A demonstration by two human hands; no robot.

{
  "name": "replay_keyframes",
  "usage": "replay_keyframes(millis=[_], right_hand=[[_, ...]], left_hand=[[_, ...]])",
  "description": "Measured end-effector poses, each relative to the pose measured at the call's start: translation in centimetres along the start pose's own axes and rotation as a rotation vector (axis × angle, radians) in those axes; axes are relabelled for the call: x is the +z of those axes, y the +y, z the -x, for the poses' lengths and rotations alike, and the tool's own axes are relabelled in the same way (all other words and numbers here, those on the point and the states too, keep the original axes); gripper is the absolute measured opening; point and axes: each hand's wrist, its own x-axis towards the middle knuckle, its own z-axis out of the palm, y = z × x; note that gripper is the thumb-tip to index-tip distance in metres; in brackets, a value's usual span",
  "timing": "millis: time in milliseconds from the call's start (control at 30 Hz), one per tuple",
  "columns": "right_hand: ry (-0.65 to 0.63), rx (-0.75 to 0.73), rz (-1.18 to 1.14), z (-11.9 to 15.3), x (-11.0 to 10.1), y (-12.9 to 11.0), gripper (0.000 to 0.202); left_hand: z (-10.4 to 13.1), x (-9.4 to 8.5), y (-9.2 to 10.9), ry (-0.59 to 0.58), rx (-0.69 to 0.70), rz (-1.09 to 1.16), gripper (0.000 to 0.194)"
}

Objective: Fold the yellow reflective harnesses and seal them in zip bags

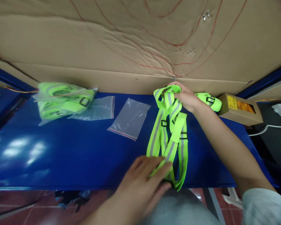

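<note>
A neon yellow-green strap harness [175, 134] with grey stripes and black buckles lies loosely on the blue table, its lower loops at the front edge. My right hand [186, 97] is closed round the upper loops at the far end, its fingers partly hidden behind the straps. Near the front edge, my left hand [145, 179] has its fingers on the lower straps; it is blurred, and whether it grips them cannot be made out. Left of the harness lies a flat clear zip bag [131, 118].
Bagged green straps [63, 100] sit at the back left, with another clear bag [100, 107] beside them. A rolled green strap [213, 103] and a cardboard box [243, 109] are at the back right. Behind the blue table [72, 156] stands a cardboard panel [84, 47] with red wires.
</note>
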Motion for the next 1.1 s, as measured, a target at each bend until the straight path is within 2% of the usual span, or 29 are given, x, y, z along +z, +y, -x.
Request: replay_keyframes(millis=[67, 133, 167, 233, 300, 333, 400, 500, 600, 667, 733, 800, 967, 1033, 1100], right_hand=[[-0.048, 0.01, -0.128, 0.6, 0.3, -0.7, 0.044], [-0.09, 0.03, -0.237, 1.1, 0.7, -1.3, 0.048], [-0.104, 0.039, -0.283, 1.3, 0.9, -1.5, 0.05], [-0.135, 0.045, -0.354, 1.6, 1.4, -1.7, 0.055], [-0.181, 0.029, -0.388, 2.0, 1.7, -1.7, 0.056], [-0.213, 0.016, -0.383, 2.2, 1.7, -1.7, 0.057], [-0.271, -0.021, -0.322, 2.5, 1.1, -1.7, 0.058], [-0.309, -0.054, -0.126, 2.7, -1.0, -1.6, 0.06], [-0.287, 0.007, 0.11, 2.1, -3.7, -0.8, 0.059], [-0.191, 0.045, 0.271, 1.5, -4.9, 0.2, 0.056], [-0.058, 0.052, 0.438, 1.0, -5.2, 1.2, 0.05], [0.023, 0.033, 0.595, 0.6, -4.8, 2.1, 0.045], [0.035, 0.021, 0.744, 0.6, -3.0, 2.9, 0.043], [-0.03, 0.027, 0.721, 1.1, -3.1, 2.5, 0.05], [-0.253, 0.037, 0.651, 1.6, -3.6, 2.0, 0.068]], left_hand=[[-2.3, -1.6, -3.0, 0.204, -0.121, 0.074, 0.038], [-5.7, -2.1, -7.0, 0.319, -0.239, 0.2, 0.044], [-7.8, -1.9, -9.0, 0.34, -0.259, 0.299, 0.058], [-11.9, -0.8, -12.5, 0.303, -0.224, 0.51, 0.094], [-15.4, 0.6, -14.7, 0.254, -0.158, 0.685, 0.114], [-16.8, 1.1, -15.2, 0.263, -0.143, 0.758, 0.109], [-18.2, 1.9, -15.7, 0.247, -0.146, 0.844, 0.082], [-18.0, 1.7, -16.1, 0.266, -0.205, 0.794, 0.041], [-16.5, 1.0, -17.2, 0.401, -0.342, 0.469, 0.014], [-15.9, 0.8, -17.8, 0.469, -0.427, 0.217, 0.007], [-15.7, 1.0, -18.1, 0.477, -0.478, 0.052, 0.016], [-15.8, 1.3, -18.0, 0.448, -0.505, -0.017, 0.029], [-15.9, 1.6, -18.2, 0.373, -0.485, 0.025, 0.044], [-15.7, 1.3, -18.5, 0.317, -0.42, 0.135, 0.049], [-15.6, 0.7, -18.7, 0.225, -0.334, 0.247, 0.057]])
